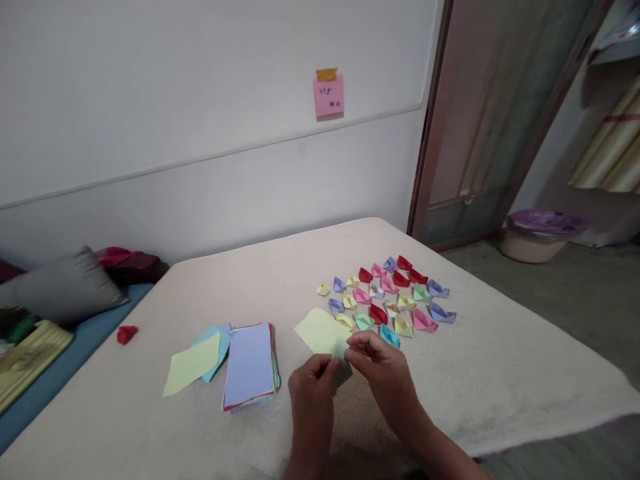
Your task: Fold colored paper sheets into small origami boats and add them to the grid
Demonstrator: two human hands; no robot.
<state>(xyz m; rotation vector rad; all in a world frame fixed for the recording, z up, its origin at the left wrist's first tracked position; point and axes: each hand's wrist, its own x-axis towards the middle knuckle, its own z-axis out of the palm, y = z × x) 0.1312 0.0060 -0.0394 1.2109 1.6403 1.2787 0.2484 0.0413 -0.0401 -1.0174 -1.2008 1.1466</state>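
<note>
Two points of support: the left hand (314, 387) and right hand (383, 365) hold the green paper (341, 349) over the cloth (245, 283), fingers closed on opposite edges, presumably to steady it. From the paper, boats (379, 313) stand grouped at one o'clock, likely to free working space; the stack (250, 364) lies at nine o'clock, apparently within easy reach.
</note>
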